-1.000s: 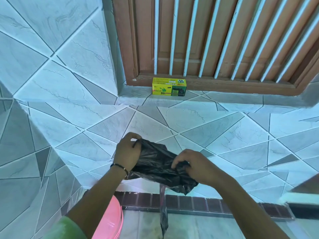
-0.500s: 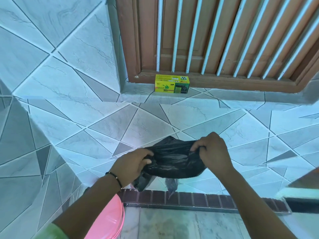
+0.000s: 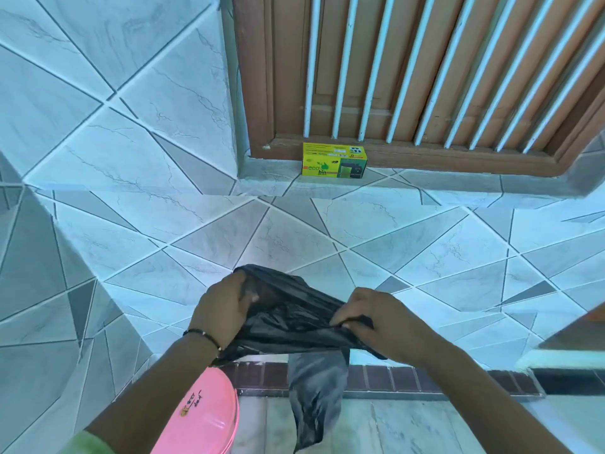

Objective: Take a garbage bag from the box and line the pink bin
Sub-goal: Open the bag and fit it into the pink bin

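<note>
A crumpled black garbage bag (image 3: 291,319) is stretched between both hands in front of the tiled wall. My left hand (image 3: 224,309) grips its upper left edge, and my right hand (image 3: 376,317) pinches the right edge with its fingertips. A loose tail of the bag hangs down below them to the floor level. The pink bin (image 3: 203,417) shows at the bottom left, partly hidden under my left forearm. The yellow and green garbage bag box (image 3: 334,160) stands on the window ledge straight ahead, well above both hands.
A brown wooden window frame with white bars (image 3: 409,77) fills the top right. A tiled wall (image 3: 114,126) rises ahead and to the left. A dark brick strip (image 3: 425,378) runs along the floor's edge, and a white and brown surface (image 3: 573,348) juts in at right.
The hands have shifted their hold on the bag: the left hand rose, the right hand dropped lower. A tail of the bag now hangs down again, and more of the pink bin shows.
</note>
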Available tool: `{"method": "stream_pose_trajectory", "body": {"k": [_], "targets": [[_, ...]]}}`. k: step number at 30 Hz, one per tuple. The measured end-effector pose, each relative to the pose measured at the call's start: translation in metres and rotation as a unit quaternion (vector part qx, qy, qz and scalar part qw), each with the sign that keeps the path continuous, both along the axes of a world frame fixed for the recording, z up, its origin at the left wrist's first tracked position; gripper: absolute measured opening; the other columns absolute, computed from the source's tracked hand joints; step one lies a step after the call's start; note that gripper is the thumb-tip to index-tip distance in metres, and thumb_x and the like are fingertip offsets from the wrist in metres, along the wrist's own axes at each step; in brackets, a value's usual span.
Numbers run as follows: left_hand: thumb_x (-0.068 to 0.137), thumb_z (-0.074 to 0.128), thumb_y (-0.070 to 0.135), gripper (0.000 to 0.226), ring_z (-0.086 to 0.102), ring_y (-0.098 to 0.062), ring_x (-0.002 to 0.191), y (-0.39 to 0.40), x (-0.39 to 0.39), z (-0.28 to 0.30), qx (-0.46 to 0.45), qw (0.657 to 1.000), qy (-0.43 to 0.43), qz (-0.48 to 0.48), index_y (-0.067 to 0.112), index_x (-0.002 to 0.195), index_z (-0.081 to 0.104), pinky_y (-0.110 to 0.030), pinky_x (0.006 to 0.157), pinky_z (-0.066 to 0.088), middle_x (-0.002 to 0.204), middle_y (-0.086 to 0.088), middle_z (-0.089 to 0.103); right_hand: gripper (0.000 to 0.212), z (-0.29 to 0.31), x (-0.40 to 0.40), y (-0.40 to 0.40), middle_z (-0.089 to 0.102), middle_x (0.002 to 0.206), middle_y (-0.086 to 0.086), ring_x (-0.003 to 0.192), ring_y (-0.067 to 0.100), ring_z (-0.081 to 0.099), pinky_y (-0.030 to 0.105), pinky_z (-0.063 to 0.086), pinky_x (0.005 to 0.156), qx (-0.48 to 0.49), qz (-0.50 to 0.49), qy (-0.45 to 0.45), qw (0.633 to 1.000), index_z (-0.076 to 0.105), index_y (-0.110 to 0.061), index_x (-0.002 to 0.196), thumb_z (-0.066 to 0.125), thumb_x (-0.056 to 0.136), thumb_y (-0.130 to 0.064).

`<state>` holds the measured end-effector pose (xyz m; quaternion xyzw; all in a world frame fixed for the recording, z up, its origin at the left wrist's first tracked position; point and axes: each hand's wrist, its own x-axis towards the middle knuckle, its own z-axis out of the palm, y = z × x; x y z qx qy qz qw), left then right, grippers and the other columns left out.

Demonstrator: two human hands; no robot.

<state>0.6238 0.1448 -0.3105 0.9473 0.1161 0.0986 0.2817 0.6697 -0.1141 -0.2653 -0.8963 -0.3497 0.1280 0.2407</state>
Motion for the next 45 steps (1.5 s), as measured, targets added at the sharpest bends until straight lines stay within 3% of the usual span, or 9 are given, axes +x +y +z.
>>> {"method": "stream_pose_trajectory", "body": {"k": [4,8,16,26,31,34,39,42,45], "targets": [[0.086,0.058,0.027,0.054,0.064,-0.032,0.082,0.007,-0.017,-0.001,0.172,0.98,0.088,-0.056,0.027,0.133,0.032,-0.032,0.064,0.046,0.157,0.008,0.016,0.047,-0.006,-0.004,-0.002,0.049,0.101,-0.001,0.095,0.025,0.06,0.034,0.049,0.08,-0.18,-0.06,-0.071,0.979,0.045,-0.048,0.125,0.048,0.089,-0.017],[0.08,0.05,0.004,0.055,0.052,-0.024,0.061,0.015,-0.033,-0.008,0.233,0.959,0.158,-0.032,0.036,0.121,0.032,-0.023,0.044,0.028,0.159,0.004,-0.008,0.065,-0.005,-0.01,-0.011,0.036,0.089,0.0,0.087,0.029,0.059,0.032,0.04,0.065,-0.259,-0.116,-0.098,0.954,0.031,-0.045,0.134,0.043,0.084,-0.005],[0.082,0.048,0.02,0.028,0.06,-0.027,0.104,0.009,-0.056,-0.004,0.144,0.979,0.142,0.017,0.027,0.107,0.058,-0.032,0.08,0.048,0.117,0.0,0.064,0.056,0.006,-0.018,-0.03,0.036,0.091,0.001,0.07,0.025,0.045,0.03,0.037,0.063,-0.299,-0.131,-0.149,0.933,0.048,-0.041,0.122,0.035,0.085,-0.002],[0.078,0.053,0.039,0.051,0.054,-0.037,0.116,-0.02,-0.093,-0.013,0.121,0.933,0.32,0.113,0.028,0.125,0.038,-0.04,0.09,0.048,0.143,-0.018,0.035,0.034,-0.002,-0.051,-0.061,0.045,0.107,0.003,0.066,0.027,0.053,0.031,0.041,0.058,-0.285,-0.092,-0.158,0.941,0.047,-0.029,0.105,0.041,0.081,-0.005],[0.083,0.053,0.022,0.031,0.056,-0.024,0.107,-0.035,-0.129,-0.014,0.293,0.946,0.135,0.018,0.03,0.113,0.056,-0.035,0.08,0.048,0.139,0.007,0.047,0.04,-0.007,-0.062,-0.094,0.041,0.128,0.003,0.067,0.027,0.051,0.03,0.037,0.056,-0.297,-0.113,-0.168,0.933,0.051,-0.027,0.108,0.037,0.081,-0.001],[0.081,0.055,0.023,0.033,0.061,-0.023,0.101,-0.041,-0.144,-0.02,0.267,0.95,0.161,0.005,0.03,0.113,0.054,-0.035,0.076,0.05,0.118,0.006,0.06,0.037,-0.008,-0.066,-0.106,0.049,0.109,0.001,0.071,0.026,0.054,0.03,0.04,0.061,-0.257,-0.135,-0.181,0.94,0.054,-0.025,0.102,0.039,0.078,0.0],[0.077,0.061,0.04,0.047,0.065,-0.022,0.099,-0.019,-0.159,-0.021,0.231,0.946,0.212,0.08,0.032,0.119,0.043,-0.032,0.076,0.05,0.146,0.008,0.037,0.047,-0.004,-0.062,-0.118,0.033,0.143,0.0,0.084,0.027,0.062,0.033,0.047,0.061,-0.257,-0.136,-0.223,0.93,0.047,-0.029,0.117,0.042,0.081,0.0],[0.084,0.056,0.028,0.046,0.062,-0.024,0.105,0.001,-0.167,-0.023,0.203,0.95,0.207,0.119,0.029,0.127,0.038,-0.034,0.081,0.049,0.131,0.001,0.054,0.044,-0.001,-0.061,-0.13,0.037,0.139,0.0,0.069,0.029,0.056,0.034,0.047,0.06,-0.245,-0.163,-0.203,0.934,0.045,-0.023,0.117,0.041,0.08,0.001],[0.08,0.051,0.015,0.044,0.059,-0.033,0.096,0.002,-0.158,-0.02,-0.029,0.977,0.085,0.193,0.027,0.123,0.05,-0.037,0.082,0.047,0.111,-0.012,0.065,0.044,-0.009,-0.067,-0.12,0.05,0.128,0.002,0.078,0.033,0.06,0.034,0.045,0.064,-0.172,-0.167,-0.179,0.954,0.048,-0.019,0.116,0.04,0.079,0.003]]}}
